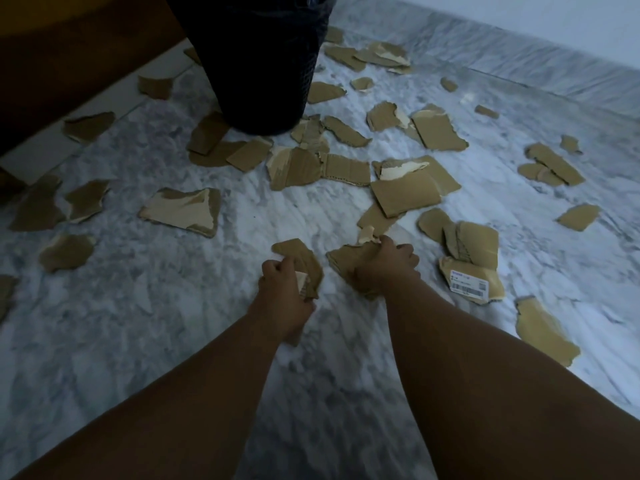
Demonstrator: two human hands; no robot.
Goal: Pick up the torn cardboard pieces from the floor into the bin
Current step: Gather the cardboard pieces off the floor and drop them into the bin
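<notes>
Several torn brown cardboard pieces lie scattered over the marble floor (311, 216). My left hand (282, 292) grips one brown piece (299, 256) low over the floor in the middle. Just to its right, my right hand (388, 263) grips another torn piece (344, 259), fingers curled round its edge. The dark mesh bin (263, 60) stands upright at the top centre, well beyond both hands. A large pale-faced piece (183, 211) lies to the left, and a piece with a white label (472, 280) lies right of my right hand.
A dark wooden furniture edge (69, 64) runs along the upper left. A marble skirting and white wall (519, 57) close off the upper right. More cardboard pieces ring the bin's base (304, 161). Bare marble floor lies near my forearms.
</notes>
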